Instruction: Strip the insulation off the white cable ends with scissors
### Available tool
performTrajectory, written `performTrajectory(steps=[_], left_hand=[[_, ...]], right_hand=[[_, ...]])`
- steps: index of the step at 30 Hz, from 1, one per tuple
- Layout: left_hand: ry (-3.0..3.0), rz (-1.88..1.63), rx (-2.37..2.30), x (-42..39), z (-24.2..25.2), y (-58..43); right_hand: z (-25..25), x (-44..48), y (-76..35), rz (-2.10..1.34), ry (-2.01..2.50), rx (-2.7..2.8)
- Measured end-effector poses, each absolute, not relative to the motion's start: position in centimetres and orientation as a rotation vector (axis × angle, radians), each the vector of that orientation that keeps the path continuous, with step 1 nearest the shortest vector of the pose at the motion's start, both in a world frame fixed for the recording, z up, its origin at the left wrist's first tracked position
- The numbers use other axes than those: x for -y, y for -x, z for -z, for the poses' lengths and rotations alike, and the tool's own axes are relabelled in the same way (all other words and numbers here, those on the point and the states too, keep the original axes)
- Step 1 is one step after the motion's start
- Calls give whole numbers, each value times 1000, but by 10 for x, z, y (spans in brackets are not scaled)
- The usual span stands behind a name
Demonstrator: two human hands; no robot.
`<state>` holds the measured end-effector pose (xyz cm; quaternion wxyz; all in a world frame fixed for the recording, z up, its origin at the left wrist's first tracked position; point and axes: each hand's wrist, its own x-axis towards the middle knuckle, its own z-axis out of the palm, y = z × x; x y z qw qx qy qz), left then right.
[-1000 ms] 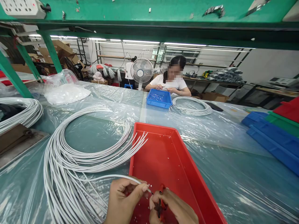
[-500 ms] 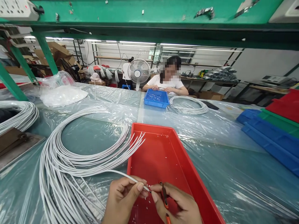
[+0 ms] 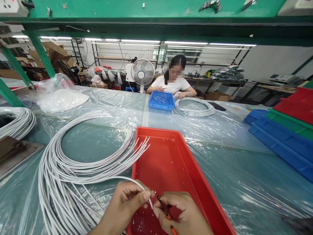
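My left hand (image 3: 132,200) pinches a single white cable (image 3: 137,183) near its end, over the near part of a red tray (image 3: 156,156). The cable bends downward past my thumb, its end close to my right fingertips. In my right hand (image 3: 182,209) are small orange-and-black wire cutters (image 3: 165,209), tip pointing up and left beside the cable. My fingers partly hide the jaws. White scraps dot the tray floor. A large looped bundle of white cables (image 3: 52,163) lies left of the tray, some ends hanging over its rim.
Across the table, a person sits behind a blue tray (image 3: 161,101) and a cable coil (image 3: 195,107). Stacked bins (image 3: 283,143) stand at right. At left are another coil (image 3: 19,122) and a plastic bag (image 3: 62,99). A green beam (image 3: 156,29) crosses overhead.
The cable end has turned downward between my hands. The cutters have swung left, their tip now near my left fingers. The view has shifted slightly.
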<state>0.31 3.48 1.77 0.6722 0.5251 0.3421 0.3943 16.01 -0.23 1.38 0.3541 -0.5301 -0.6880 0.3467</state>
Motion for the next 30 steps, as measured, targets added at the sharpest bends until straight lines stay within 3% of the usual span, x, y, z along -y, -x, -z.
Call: performTrajectory(steps=[12, 30], left_hand=[[-1231, -857, -776, -33, -13, -6], [-985, -785, -631, -32, -15, -1]], right_hand=[[-16, 0, -159, -1016, 1424, 1721], [-12, -3, -150, -1599, 1135, 1042]])
